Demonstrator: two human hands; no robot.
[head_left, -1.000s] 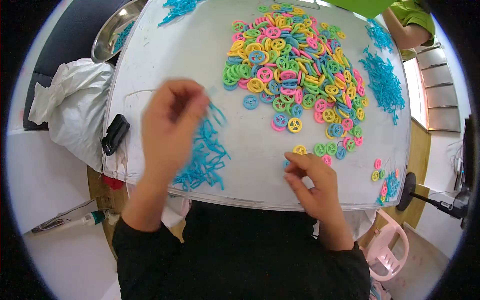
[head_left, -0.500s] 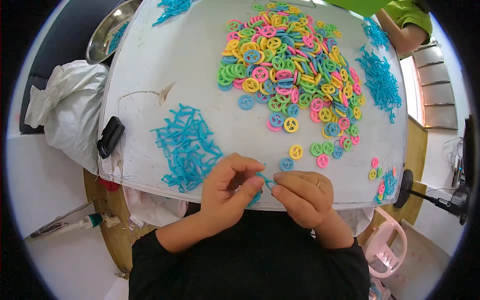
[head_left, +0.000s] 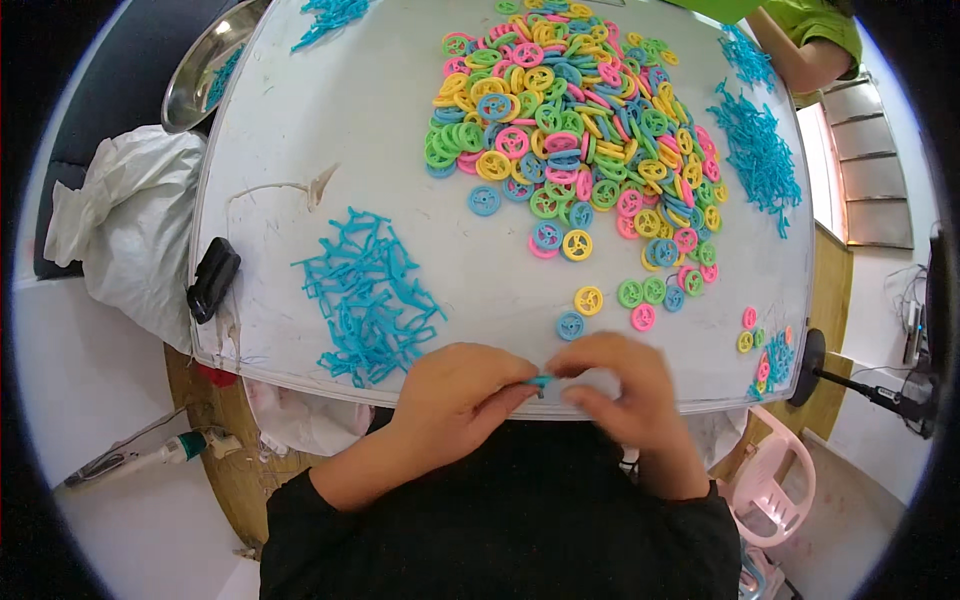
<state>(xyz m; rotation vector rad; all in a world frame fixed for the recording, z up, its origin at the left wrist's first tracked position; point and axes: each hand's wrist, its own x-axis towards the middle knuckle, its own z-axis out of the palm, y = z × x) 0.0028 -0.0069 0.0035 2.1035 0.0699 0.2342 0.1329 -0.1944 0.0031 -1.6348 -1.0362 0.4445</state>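
Observation:
My left hand (head_left: pixel 455 395) and my right hand (head_left: pixel 620 390) meet at the near edge of the white table (head_left: pixel 340 120). Between their fingertips they pinch one small teal plastic piece (head_left: pixel 541 381). A loose heap of teal stick parts (head_left: pixel 370 295) lies just left of my left hand. A blue wheel (head_left: pixel 570 325), a yellow wheel (head_left: pixel 588 299) and a pink wheel (head_left: pixel 643 317) lie right beyond my fingers. Farther back spreads a big pile of coloured plastic wheels (head_left: pixel 570 120).
More teal sticks (head_left: pixel 755 150) lie at the far right, near another person's arm in a green sleeve (head_left: pixel 815 40). A metal bowl (head_left: pixel 205 60) sits far left. A black clip (head_left: pixel 213 278) grips the left edge, beside a white bag (head_left: pixel 130 230). A pink stool (head_left: pixel 770 480) stands below right.
My left hand came back from the teal heap to the near edge and met my right hand. Both hands now pinch a teal piece together.

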